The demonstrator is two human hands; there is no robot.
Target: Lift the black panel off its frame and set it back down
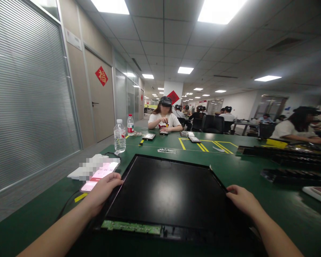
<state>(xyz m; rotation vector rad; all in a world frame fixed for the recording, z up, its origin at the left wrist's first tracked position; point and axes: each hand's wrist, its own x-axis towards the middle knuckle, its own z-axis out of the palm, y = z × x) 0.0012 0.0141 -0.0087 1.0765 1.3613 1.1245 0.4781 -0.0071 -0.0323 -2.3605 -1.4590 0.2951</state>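
Over green tabletop [238, 167], with the panel's centre as the dial: holding a black display panel [163, 192] squarely in front, screen up. Gripping its edge at nine o'clock with left hand [107, 186], thumb over the frame; pinching its edge at three with right hand [240, 198]. Showing along the near border, at seven, a green circuit board [132, 227]. Impossible to tell about contact between near border and tabletop. Close by left hand, between nine and ten: a phone [100, 175], lit pink. Out between two and three, lying in rows: black strips [291, 175]. Farther, standing upright at eleven: a clear bottle [119, 135], then a red-capped bottle [130, 125]. Across the table at twelve, seated in white top and dark cap: a person [163, 117], with a small flat device [164, 132] just in front. Beyond, at one: a black chair [213, 125]; at eleven, a door [100, 107] bearing a red diamond [101, 75].
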